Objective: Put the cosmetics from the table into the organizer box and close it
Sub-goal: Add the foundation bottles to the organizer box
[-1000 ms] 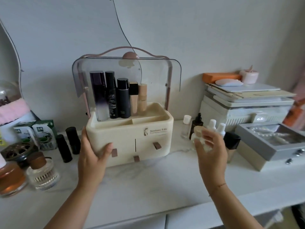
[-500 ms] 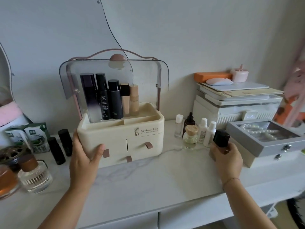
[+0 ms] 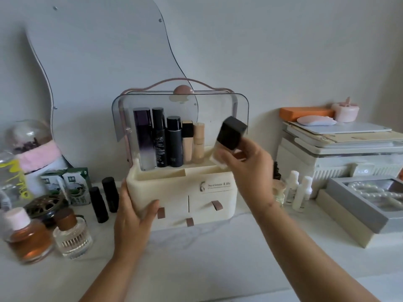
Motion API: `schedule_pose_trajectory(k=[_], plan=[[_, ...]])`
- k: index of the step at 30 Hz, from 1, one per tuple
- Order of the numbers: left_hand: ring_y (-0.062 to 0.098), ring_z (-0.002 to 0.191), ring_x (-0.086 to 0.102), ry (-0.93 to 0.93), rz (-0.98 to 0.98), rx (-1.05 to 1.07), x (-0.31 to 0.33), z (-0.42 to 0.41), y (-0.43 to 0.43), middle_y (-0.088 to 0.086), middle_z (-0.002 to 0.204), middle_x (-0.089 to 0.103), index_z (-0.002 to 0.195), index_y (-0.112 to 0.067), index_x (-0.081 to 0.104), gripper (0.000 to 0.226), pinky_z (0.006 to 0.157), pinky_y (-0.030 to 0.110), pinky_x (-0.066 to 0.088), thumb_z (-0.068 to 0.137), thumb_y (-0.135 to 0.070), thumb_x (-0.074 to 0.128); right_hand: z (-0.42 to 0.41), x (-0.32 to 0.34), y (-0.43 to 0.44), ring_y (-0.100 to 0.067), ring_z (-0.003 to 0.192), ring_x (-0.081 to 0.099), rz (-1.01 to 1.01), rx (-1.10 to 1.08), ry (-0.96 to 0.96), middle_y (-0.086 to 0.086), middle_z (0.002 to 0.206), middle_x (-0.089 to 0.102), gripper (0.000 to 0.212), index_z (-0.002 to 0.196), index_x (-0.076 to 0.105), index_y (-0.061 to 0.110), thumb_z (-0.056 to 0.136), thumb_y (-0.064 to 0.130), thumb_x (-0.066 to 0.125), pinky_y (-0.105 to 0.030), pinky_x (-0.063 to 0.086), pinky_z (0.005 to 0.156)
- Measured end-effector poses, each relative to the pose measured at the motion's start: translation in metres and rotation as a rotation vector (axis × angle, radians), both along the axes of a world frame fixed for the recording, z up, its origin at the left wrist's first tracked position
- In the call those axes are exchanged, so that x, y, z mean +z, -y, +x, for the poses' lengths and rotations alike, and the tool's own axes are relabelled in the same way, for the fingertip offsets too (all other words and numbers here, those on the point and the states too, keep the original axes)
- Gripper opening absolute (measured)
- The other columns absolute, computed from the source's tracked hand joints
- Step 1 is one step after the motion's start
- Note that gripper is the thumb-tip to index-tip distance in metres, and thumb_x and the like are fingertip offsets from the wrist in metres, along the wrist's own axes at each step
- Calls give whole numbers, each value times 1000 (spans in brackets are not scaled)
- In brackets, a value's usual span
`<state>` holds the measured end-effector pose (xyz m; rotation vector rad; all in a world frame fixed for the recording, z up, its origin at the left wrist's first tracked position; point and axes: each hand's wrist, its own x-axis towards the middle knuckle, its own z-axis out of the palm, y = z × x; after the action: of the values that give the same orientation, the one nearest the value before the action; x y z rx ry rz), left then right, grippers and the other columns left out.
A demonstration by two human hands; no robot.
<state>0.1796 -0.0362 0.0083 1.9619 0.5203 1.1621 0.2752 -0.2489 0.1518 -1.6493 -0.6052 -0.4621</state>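
Braces the organizer box on the white table with the left hand, palm against the front left corner, thumb laid straight along the front face, nothing pinched. Grips a square foundation bottle in the right hand, fingers curled round the pale body, black cap tipped up and to the left, held in the air above the box's right end. Leaves two black tubes just left of the box and small white bottles to its right, not yet packed. Best to right the bottle first, then lower it base-down into the free space just right of the beige tube, last in the upright row at the back. Stay under the raised clear lid and clear of the neighbours, so none topples. Press with the left palm until the bottle stands.
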Motion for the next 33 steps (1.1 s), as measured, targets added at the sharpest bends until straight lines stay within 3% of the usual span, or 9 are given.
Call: schedule_pose_trajectory(k=[2, 6, 9, 13, 20, 27, 33], plan=[[22, 111, 56, -2, 5, 2, 0, 0, 1, 2, 135, 50, 144, -47, 10, 91, 75, 34, 47, 68, -76, 53, 21, 8, -29, 3, 63, 59, -73, -33, -20, 16, 71, 65, 12, 86, 64, 31, 77, 30, 72, -13, 49, 60], [15, 107, 52, -7, 17, 5, 1, 2, -1, 0, 135, 49, 145, -43, 11, 93, 70, 24, 43, 68, -76, 51, 64, 8, -66, -18, 61, 54, -309, -171, -69, 0, 67, 58, 21, 79, 58, 11, 83, 31, 61, -24, 36, 47], [9, 102, 51, 0, 9, -5, 1, 2, -3, -6, 130, 50, 145, -43, 12, 95, 64, 11, 36, 65, -78, 50, 82, 2, -79, -27, 64, 54, -503, -244, -129, -8, 71, 58, 18, 79, 58, 6, 84, 23, 56, -25, 38, 53], [13, 102, 57, 20, -2, -38, 2, 2, -5, -5, 129, 52, 145, -43, 16, 94, 64, 17, 42, 65, -76, 54, 96, -4, -86, -28, 72, 56, -596, -277, -185, -10, 76, 57, 15, 79, 54, 7, 89, 18, 53, -29, 40, 59], [17, 106, 58, 25, 3, -49, 2, 1, -5, -2, 131, 52, 145, -42, 16, 95, 68, 25, 49, 65, -78, 52, 102, -8, -90, -30, 84, 57, -663, -326, -159, -18, 102, 65, 14, 103, 54, 0, 93, 7, 47, -31, 39, 64], [18, 109, 57, 19, 4, -39, 2, 1, -4, -2, 134, 51, 145, -40, 17, 96, 70, 26, 47, 65, -79, 52, 101, -5, -88, -34, 93, 63, -806, -334, -102, -19, 104, 65, 20, 101, 58, 1, 90, -1, 41, -32, 43, 65], [18, 107, 58, 18, -4, -47, 2, 1, -4, -1, 132, 53, 145, -38, 17, 95, 70, 28, 51, 66, -76, 54, 101, -2, -91, -30, 80, 60, -826, -297, -109, -16, 97, 67, 15, 88, 59, 5, 91, 5, 43, -31, 44, 64]])
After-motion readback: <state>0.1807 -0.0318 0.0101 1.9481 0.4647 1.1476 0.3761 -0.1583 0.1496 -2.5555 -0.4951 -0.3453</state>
